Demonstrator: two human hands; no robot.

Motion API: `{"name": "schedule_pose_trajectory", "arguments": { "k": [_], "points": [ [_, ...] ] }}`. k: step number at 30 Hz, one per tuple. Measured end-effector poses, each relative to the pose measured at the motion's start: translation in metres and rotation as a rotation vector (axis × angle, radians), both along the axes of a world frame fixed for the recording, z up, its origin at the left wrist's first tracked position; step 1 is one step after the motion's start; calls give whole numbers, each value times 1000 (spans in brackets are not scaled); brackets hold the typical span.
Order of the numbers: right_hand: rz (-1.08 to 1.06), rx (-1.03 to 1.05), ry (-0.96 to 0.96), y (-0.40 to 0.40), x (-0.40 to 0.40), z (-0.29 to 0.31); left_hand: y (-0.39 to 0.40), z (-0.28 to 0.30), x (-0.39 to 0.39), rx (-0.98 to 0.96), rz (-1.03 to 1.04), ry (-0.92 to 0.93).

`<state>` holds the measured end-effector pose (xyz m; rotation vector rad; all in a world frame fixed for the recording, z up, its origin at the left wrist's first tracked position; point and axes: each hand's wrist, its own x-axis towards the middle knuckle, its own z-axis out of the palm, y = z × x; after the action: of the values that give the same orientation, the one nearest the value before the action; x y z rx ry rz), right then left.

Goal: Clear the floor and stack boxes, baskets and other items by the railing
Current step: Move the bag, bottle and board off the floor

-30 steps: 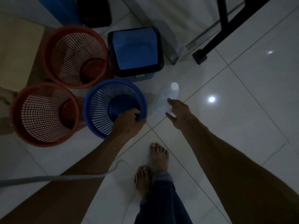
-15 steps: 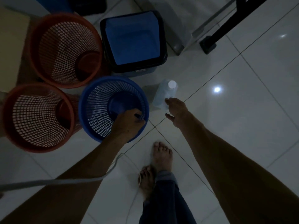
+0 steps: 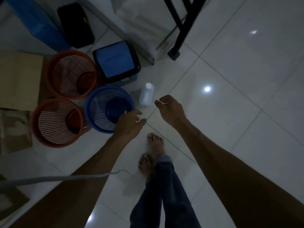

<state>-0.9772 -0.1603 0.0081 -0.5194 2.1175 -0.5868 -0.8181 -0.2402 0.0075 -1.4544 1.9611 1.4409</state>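
Both hands let go: left hand [image 3: 130, 124] off blue basket [image 3: 109, 109], right hand [image 3: 169, 109] off bottle [image 3: 146, 94]; fingers loose.

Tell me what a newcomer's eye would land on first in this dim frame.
Three mesh baskets clustered on the floor at left: a blue basket nearest the hands, an orange basket behind it and another orange basket beside it. Next, the white bottle standing just right of the blue one, with the right hand close by it and the left hand over the blue rim, neither clearly gripping anything.
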Motion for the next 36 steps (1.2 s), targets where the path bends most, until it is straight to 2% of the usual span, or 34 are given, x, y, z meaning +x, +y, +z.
{"name": "schedule_pose_trajectory", "arguments": {
  "k": [6,11,20,28,36],
  "points": [
    [97,-84,229,102,19,113,75,107,5,4,-79,72],
    [139,-10,397,212,35,182,146,178,10,-99,-315,79],
    [113,204,426,430,84,247,309,267,22,-306,-716,106],
    [-107,178,417,636,146,326,482,328,54,-401,-993,136],
    [-418,273,457,808,218,384,617,387,63,-414,-1298,265]
  ]
}}
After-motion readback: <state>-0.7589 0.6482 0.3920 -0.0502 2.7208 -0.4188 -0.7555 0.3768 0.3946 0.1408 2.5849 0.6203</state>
